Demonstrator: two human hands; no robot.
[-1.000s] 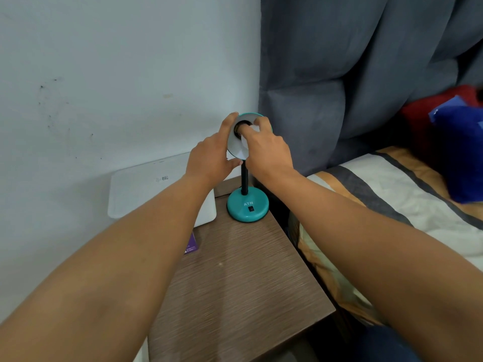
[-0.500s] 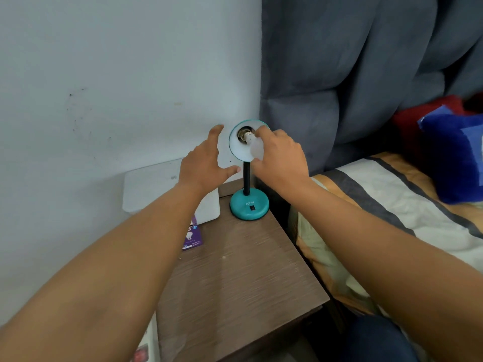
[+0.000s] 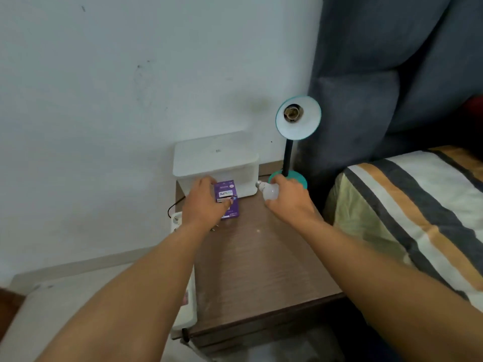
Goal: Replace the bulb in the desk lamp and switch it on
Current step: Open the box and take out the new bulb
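A teal desk lamp (image 3: 298, 117) stands at the back of a brown bedside table (image 3: 261, 267). Its shade faces me and the socket (image 3: 293, 112) inside is bare. My right hand (image 3: 291, 201) hovers low over the table in front of the lamp's base and holds a white bulb (image 3: 269, 191), metal cap pointing left. My left hand (image 3: 205, 203) rests on a purple bulb box (image 3: 226, 198) lying on the table, fingers closed around its left side.
A white lidded box (image 3: 217, 163) sits against the wall behind the purple box. A white power strip (image 3: 176, 222) hangs at the table's left edge. A bed with a striped cover (image 3: 407, 205) lies to the right, grey curtain (image 3: 392, 74) behind.
My right hand has pulled the bulb out of the lamp's socket and lowered it to the table. My left hand left the shade and dropped onto the purple box. The view tilted down.
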